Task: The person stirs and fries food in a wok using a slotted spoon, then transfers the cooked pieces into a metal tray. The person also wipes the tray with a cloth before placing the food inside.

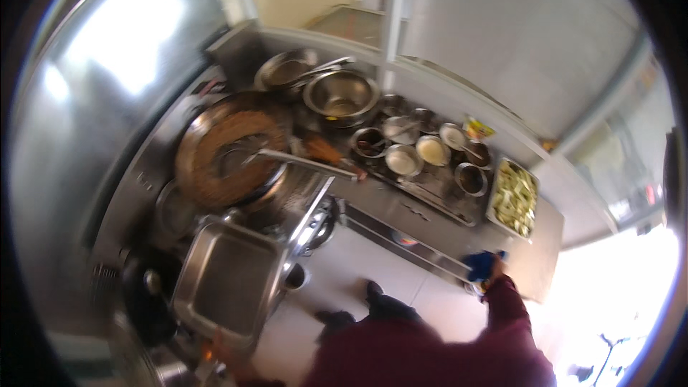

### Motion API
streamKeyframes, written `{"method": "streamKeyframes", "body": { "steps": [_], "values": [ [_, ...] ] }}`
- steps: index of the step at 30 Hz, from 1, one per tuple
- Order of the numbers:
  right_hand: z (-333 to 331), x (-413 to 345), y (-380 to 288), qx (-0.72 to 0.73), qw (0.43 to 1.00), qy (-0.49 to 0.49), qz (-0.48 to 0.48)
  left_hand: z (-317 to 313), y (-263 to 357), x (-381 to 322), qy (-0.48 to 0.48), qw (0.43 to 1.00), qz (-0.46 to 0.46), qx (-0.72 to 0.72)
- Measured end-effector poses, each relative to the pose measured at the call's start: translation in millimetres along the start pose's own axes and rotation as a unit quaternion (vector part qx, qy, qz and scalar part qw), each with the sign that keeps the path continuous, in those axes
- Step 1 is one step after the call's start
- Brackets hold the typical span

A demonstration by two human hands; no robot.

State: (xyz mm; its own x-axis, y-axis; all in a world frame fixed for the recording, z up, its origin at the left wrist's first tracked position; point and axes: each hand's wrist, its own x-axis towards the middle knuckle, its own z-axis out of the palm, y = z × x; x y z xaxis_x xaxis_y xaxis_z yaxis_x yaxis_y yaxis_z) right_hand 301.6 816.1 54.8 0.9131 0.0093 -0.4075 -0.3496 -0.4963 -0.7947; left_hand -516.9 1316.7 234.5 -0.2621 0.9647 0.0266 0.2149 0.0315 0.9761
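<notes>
My right hand (500, 267) holds a bunched dark blue cloth (480, 266) at the front edge of the steel counter, on the right. At the bottom left, my left hand (228, 357) is blurred beside the near rim of an empty, deep rectangular steel pan (231, 279). Whether its fingers grip that rim I cannot tell. Beyond the pan sits a large wok (201, 166) with a brownish inner wall. A long-handled metal utensil (306, 164) reaches from the wok's middle out over the counter.
Steel basins (341, 94) stand at the back. Several seasoning bowls (432, 150) crowd a dark tray (435, 196). A steel tray of cut pale green food (515, 196) lies on the right. A dark wok (148, 295) is at lower left. Tiled floor (419, 285) lies below.
</notes>
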Motion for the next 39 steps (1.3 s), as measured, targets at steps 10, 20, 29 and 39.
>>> {"method": "streamKeyframes", "body": {
  "steps": [10, 20, 29, 39],
  "values": [
    [66, -37, -89, -0.271, 0.928, 0.228, -0.118, 41, 94, -61, 0.169, 0.925, -0.217, -0.262],
    [310, -273, -183, -0.07, 0.876, -0.466, -0.105, 1, -6, -123, 0.124, 0.941, -0.284, -0.136],
    [367, -356, -199, -0.151, 0.777, -0.603, -0.098, 3, -8, -128, 0.164, 0.906, -0.309, -0.238],
    [349, -362, -197, -0.149, 0.816, -0.559, -0.001, 55, -63, -19, 0.24, 0.844, -0.332, -0.345]
  ]
}}
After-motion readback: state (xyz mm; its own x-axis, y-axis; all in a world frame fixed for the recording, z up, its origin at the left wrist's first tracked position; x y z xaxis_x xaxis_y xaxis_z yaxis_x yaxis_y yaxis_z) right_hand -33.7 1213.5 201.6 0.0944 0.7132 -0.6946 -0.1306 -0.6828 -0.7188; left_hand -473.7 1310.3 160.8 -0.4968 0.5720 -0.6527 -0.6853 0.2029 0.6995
